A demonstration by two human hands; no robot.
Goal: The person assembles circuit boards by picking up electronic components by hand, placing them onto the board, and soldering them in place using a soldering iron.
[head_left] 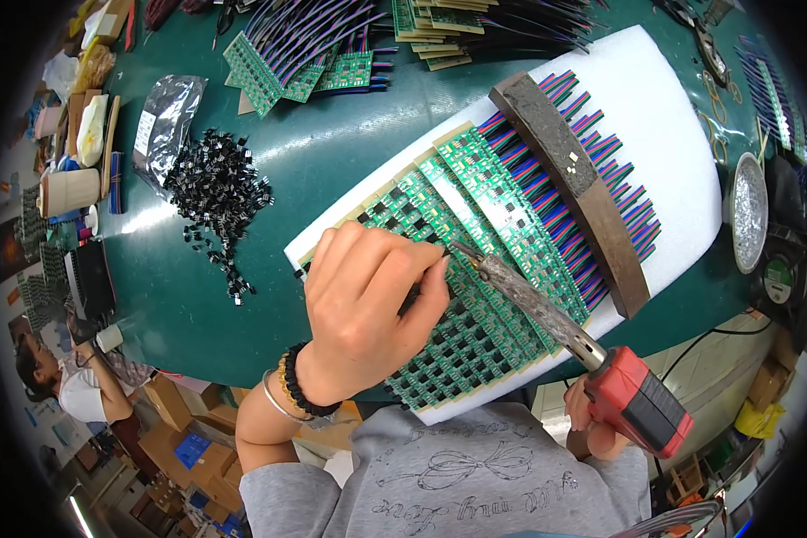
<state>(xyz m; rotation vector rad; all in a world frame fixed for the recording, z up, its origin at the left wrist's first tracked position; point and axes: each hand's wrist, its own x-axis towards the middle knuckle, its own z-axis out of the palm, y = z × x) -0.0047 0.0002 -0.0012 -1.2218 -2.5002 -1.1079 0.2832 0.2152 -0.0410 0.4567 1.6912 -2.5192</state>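
My left hand [368, 296] reaches over the green circuit boards [502, 202], thumb and forefinger pinched on a small black part, mostly hidden by the fingertips. My right hand [590, 426] is closed around a soldering iron [641, 399] with a red and black handle. Its tip points up and left, close to the left fingertips; whether it touches the board or the part I cannot tell. Rows of small black connectors [462, 345] sit on the nearer boards. Blue, red and black wires [556, 206] run from the far boards, beneath a dark bar [574, 170].
The boards lie on a white foam pad [681, 117] on a green table [350, 143]. Loose black connectors [215, 184] are heaped at left beside a silver bag [169, 117]. More wired boards [305, 67] stand behind. A round metal dish [749, 212] is at right. Another person [85, 386] works at far left.
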